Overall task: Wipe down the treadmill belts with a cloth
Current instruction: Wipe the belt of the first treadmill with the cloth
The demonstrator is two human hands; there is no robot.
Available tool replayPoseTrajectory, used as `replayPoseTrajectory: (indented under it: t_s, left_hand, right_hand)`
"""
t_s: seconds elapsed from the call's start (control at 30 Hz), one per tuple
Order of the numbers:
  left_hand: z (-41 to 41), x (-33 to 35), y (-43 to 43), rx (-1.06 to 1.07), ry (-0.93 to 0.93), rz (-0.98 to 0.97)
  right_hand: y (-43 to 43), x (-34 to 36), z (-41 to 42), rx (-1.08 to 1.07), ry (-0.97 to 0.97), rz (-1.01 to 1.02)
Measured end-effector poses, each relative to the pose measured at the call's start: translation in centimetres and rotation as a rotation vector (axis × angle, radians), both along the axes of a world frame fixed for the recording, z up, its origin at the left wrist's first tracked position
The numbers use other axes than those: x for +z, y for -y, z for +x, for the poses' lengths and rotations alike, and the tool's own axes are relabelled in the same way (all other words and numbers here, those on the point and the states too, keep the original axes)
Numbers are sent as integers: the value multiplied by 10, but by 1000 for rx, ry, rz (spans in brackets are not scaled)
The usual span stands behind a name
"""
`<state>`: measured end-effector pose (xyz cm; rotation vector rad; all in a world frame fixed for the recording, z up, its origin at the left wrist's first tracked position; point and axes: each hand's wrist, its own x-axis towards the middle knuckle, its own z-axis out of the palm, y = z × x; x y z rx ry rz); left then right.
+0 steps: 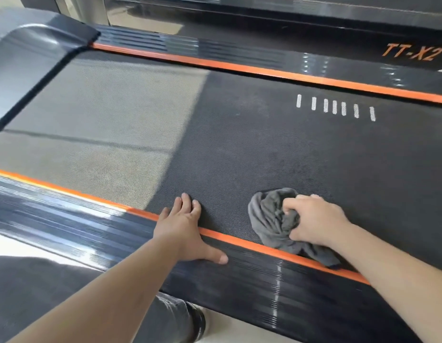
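Grey and bunched, the cloth (277, 224) is lying on the treadmill belt (264, 149) close to its near edge, with a tail trailing over the orange strip (242, 241) onto the ribbed side rail (239, 280). The right hand (314, 221) is clenching its fingers into the cloth's folds, knuckles up. The left hand (185, 229) is resting flat with fingers released, fingertips on the belt, palm across the strip and thumb on the rail. With only 1 wad in contact, the wipe is likely leaving unswept bands. The trailing tail could snag at the belt edge, and weight on the bracing hand could shift the belt, or the hand could slip on the glossy rail.
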<state>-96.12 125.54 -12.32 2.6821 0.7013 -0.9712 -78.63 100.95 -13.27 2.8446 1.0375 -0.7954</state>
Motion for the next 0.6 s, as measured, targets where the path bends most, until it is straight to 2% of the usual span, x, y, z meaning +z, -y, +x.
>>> replayPoseTrajectory:
  t_s: [0.13, 0.33, 0.47, 0.6]
  left_hand:
    - [-4, -3, -1, 10, 38, 2]
    - [-4, -5, 0, 25, 53, 9]
    - [-2, -4, 0, 16, 34, 5]
    - [-2, -3, 0, 11, 28, 5]
  right_hand:
    - [-6, -2, -16, -52, 30, 93]
    - [-110, -10, -69, 69, 37, 325]
    - [-84, -9, -55, 135, 47, 244]
    - [-16, -1, -13, 24, 24, 44]
